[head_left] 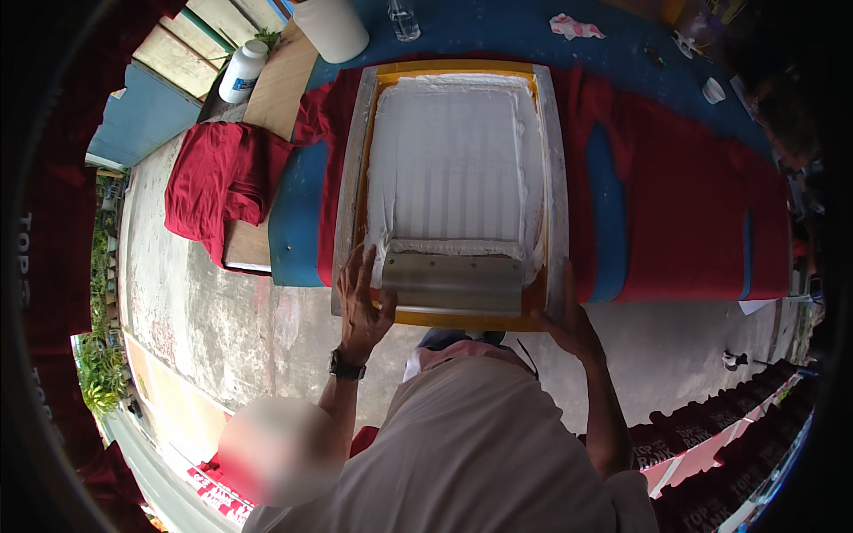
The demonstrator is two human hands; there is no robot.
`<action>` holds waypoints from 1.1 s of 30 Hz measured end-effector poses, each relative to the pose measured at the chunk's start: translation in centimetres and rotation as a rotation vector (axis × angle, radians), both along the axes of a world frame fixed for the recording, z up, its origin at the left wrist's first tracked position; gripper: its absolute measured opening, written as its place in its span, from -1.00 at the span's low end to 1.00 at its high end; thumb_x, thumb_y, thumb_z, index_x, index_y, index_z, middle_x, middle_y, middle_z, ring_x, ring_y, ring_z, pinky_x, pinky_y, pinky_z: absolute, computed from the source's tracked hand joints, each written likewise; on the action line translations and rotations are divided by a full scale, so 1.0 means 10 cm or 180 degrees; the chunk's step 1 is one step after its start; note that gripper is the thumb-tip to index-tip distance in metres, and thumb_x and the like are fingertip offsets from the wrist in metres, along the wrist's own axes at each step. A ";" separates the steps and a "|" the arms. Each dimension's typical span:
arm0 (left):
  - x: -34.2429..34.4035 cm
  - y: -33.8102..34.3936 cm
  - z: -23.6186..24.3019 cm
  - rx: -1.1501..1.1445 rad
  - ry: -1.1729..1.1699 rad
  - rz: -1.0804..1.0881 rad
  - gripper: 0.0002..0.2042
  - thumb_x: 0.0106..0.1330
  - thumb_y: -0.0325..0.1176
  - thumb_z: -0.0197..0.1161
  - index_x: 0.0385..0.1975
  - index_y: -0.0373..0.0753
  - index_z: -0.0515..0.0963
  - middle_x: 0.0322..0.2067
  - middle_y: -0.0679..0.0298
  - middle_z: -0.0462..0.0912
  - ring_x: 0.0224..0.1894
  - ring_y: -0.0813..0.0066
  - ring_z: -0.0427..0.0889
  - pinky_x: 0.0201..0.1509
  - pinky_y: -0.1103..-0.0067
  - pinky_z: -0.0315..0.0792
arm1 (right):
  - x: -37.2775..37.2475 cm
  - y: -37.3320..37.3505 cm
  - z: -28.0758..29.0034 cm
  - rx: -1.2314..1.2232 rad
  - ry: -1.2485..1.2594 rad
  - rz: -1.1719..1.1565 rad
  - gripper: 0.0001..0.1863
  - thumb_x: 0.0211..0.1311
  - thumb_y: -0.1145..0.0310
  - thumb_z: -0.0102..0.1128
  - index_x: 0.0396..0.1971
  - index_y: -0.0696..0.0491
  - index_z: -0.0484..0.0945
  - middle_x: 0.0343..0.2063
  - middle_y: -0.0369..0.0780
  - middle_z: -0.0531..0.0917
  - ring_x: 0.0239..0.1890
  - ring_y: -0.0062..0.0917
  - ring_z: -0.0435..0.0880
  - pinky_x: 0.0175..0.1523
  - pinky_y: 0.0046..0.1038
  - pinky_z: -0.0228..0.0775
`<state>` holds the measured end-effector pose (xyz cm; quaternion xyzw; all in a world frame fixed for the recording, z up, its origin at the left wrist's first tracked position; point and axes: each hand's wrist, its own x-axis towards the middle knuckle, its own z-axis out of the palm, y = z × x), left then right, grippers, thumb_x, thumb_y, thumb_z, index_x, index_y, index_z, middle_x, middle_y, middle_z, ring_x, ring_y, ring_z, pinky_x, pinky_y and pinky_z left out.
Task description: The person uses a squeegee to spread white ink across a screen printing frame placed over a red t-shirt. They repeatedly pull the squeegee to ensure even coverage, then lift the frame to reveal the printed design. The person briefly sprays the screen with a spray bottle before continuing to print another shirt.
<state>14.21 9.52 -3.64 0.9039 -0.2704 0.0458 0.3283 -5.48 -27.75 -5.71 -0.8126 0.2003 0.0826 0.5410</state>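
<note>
A screen printing frame [558, 169] with grey side rails lies on a dark red shirt [597, 115] on the blue table. White ink covers much of its mesh [444, 151]. A wide metal squeegee [453, 286] rests inside the frame at the near end, with a ridge of ink along its far edge. My left hand [360, 302], a watch on its wrist, is at the frame's near left corner with fingers stretched and spread over the rail. At the near right corner, my right hand [573, 324] has its thumb and fingers apart against the frame's edge.
A crumpled red shirt [227, 178] lies on a board at the left. Beyond it stand a white jar [243, 71] and a white bucket [330, 28]. A clear bottle [404, 19] and a stained cloth [576, 27] are on the far table. Printed red shirts [702, 435] hang behind me.
</note>
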 end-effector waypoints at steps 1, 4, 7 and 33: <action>0.10 0.17 -0.04 0.0005 -0.0006 0.0386 -0.29 0.48 -0.18 0.32 0.61 -0.18 0.32 0.53 -0.16 0.32 0.55 -0.19 0.31 0.63 -0.06 0.15 | 0.01 0.01 0.03 -0.0052 -0.0073 -0.0012 0.30 0.45 0.03 0.48 0.76 0.04 -0.42 0.74 0.14 -0.12 0.78 -0.04 -0.07 0.78 -0.12 -0.15; 0.33 0.62 -0.21 -0.0066 0.0446 0.1233 -0.40 0.58 -0.03 0.29 0.44 -0.30 0.42 0.36 -0.20 0.49 0.40 -0.17 0.45 0.48 0.03 0.32 | 0.02 0.06 0.10 -0.0326 -0.0132 -0.0151 0.19 0.51 0.05 0.43 0.74 0.20 -0.27 0.73 0.17 -0.06 0.78 -0.07 -0.10 0.79 -0.16 -0.17; 0.52 0.88 -0.43 -0.0292 0.1868 0.1596 -0.39 0.65 0.12 0.17 0.32 -0.36 0.47 0.14 -0.19 0.65 0.20 -0.12 0.64 0.30 0.10 0.48 | 0.07 0.10 0.09 -0.0068 -0.0297 -0.0555 0.12 0.55 0.06 0.38 0.74 0.18 -0.22 0.72 0.16 -0.02 0.78 -0.04 -0.07 0.79 -0.15 -0.15; 0.92 0.81 0.53 -0.0266 0.1638 0.0802 -0.32 0.80 0.19 -0.19 -0.23 -0.42 0.49 -0.44 0.16 0.39 -0.34 0.30 0.30 -0.18 0.26 0.34 | 0.34 -0.18 0.73 -0.1067 -0.0741 -0.0842 -0.48 0.79 0.07 0.00 0.38 0.19 0.54 0.12 0.11 0.71 0.15 -0.12 0.70 0.33 -0.23 0.49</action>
